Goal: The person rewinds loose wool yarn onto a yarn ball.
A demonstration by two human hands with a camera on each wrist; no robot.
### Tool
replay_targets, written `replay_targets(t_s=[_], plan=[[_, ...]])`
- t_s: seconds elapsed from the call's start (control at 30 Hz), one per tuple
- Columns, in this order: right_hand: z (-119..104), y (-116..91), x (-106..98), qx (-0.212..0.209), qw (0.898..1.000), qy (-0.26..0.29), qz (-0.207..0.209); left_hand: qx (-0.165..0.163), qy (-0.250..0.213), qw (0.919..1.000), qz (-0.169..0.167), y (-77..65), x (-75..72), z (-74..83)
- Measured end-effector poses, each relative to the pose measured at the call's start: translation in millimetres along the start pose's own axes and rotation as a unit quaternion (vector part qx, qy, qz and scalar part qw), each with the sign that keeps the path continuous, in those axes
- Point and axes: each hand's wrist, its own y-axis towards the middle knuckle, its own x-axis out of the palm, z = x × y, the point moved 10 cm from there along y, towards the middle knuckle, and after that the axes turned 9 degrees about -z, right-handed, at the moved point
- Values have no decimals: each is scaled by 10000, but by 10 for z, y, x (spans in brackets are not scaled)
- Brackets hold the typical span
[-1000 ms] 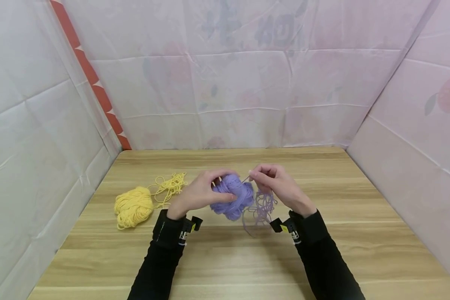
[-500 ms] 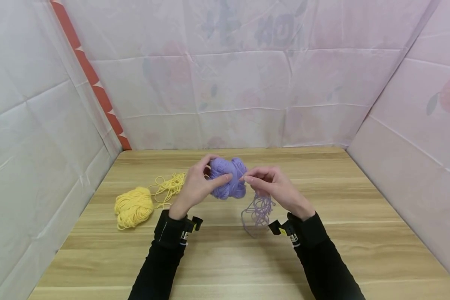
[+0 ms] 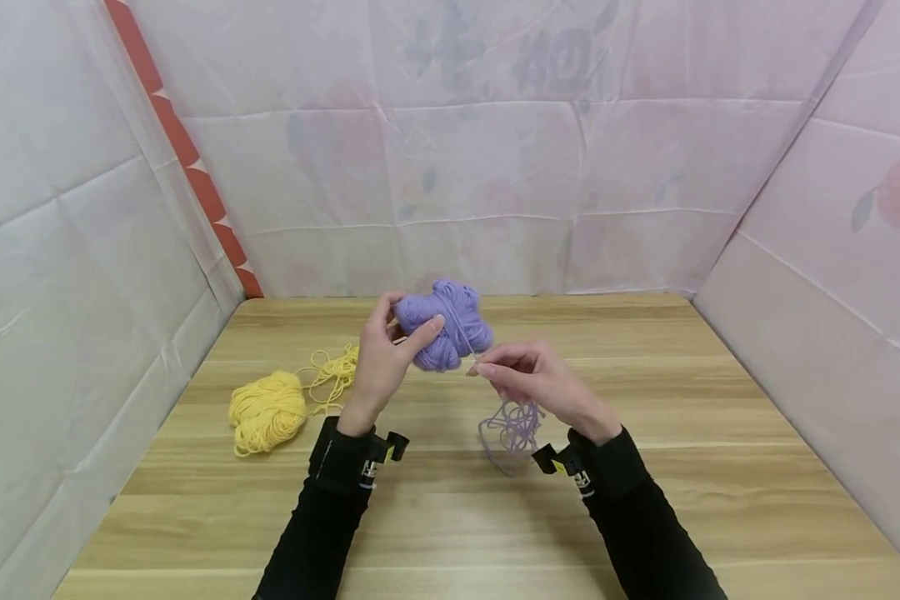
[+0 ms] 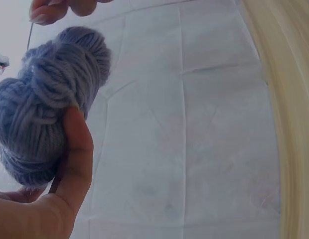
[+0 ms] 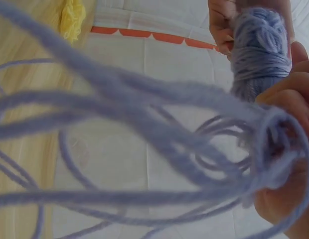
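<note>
A purple ball of yarn [image 3: 450, 321] is held up over the far part of the table by my left hand [image 3: 382, 358]. The thumb presses its near side, and the other fingers go behind it. To its right, my right hand [image 3: 543, 383] pinches a strand of purple yarn that runs taut from the ball. Loose purple loops [image 3: 516, 427] hang below that palm. In the right wrist view, the gathered purple loops [image 5: 274, 149] pass through the curled fingers, and several strands fill the foreground. The left wrist view shows the left thumb [image 4: 77, 134] against the purple ball [image 4: 50, 99].
A yellow ball of yarn [image 3: 268, 414] lies on the wooden table [image 3: 435, 517] at the left, with a loose yellow tangle [image 3: 333, 375] beside it near the left wrist. White sheets [image 3: 480, 183] enclose the table at the back and both sides.
My left hand has carried the purple ball up, away and slightly left, turning it. The right hand has shifted a little left and down with its strand.
</note>
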Motion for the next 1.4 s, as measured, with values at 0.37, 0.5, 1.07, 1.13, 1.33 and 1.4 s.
replay_targets(t_s=[0.37,0.5,1.07,1.13,1.33,1.4], plan=[[147,72,5,91,9997,-224,-97,210,-1078,9939,-99,-17,-2,53],[216,71,-26,342,9991,-228,-42,199,-1352,9897,-416,-16,57,81],[287,-41,-264,718,9955,202,577,-121,-601,9745,-2158,-106,372,99],[280,-41,-270,707,9956,203,589,-180,-427,9692,-2419,-130,422,98],[253,-23,-255,589,9968,138,521,-265,242,9462,-3216,-222,574,69],[239,-23,-261,524,9969,164,572,-185,513,9395,-3383,-234,615,58]])
